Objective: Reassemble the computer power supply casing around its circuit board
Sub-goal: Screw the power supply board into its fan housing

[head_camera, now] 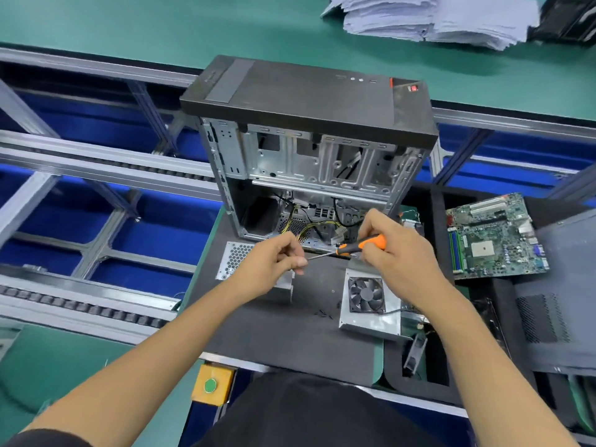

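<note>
The right hand (pixel 392 250) holds the orange screwdriver (pixel 351 248), the left hand (pixel 277 259) pinches its tip, and the power supply casing (pixel 371 301) lies on the tabletop (pixel 274 330) below; a tiny screw could drop.

screwdriver (pixel 361 245): orange-and-black handle | computer case (pixel 306 101): black top, red corner patch | mat (pixel 274 324): dark grey | bench (pixel 129 24): teal green | circuit board (pixel 496 240): green | fan (pixel 367 295): black | metal cover (pixel 233 256): silver, honeycomb holes | button (pixel 210 386): green on yellow box
</note>
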`<state>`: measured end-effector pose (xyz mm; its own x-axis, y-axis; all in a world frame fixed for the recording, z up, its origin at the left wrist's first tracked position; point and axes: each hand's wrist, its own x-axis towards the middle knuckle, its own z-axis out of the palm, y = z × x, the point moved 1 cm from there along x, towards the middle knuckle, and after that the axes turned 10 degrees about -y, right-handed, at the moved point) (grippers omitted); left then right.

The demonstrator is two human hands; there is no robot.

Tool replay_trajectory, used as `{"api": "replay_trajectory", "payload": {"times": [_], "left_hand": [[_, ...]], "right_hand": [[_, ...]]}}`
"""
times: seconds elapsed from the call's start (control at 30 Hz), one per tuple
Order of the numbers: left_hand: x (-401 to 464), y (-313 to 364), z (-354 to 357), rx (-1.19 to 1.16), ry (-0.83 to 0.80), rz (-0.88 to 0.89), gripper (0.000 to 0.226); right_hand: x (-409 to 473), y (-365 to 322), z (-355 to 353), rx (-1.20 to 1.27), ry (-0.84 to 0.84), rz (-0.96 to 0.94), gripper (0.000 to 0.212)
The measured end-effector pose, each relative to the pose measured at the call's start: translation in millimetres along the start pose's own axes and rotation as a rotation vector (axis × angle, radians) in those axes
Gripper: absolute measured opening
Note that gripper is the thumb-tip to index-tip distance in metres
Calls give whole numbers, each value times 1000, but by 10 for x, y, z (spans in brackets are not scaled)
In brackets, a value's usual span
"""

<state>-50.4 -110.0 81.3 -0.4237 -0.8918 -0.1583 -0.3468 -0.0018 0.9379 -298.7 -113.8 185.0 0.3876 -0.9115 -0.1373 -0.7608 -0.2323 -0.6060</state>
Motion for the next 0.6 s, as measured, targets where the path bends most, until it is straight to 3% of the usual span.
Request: {"api": "replay_trajectory", "payload": {"times": [0.13, 0.4, 0.6], "left_hand": [[-116, -61, -116, -79, 23, -6, 21], [-228, -71, -285, -213, 76, 15, 10], [-282, -85, -340, -192, 80, 43, 12]], "right_hand": [[165, -189, 27, -31, -23, -39, 13], [288, -394, 80, -58, -6, -69, 15], [313, -463, 109, -67, -22, -76, 15]]}}
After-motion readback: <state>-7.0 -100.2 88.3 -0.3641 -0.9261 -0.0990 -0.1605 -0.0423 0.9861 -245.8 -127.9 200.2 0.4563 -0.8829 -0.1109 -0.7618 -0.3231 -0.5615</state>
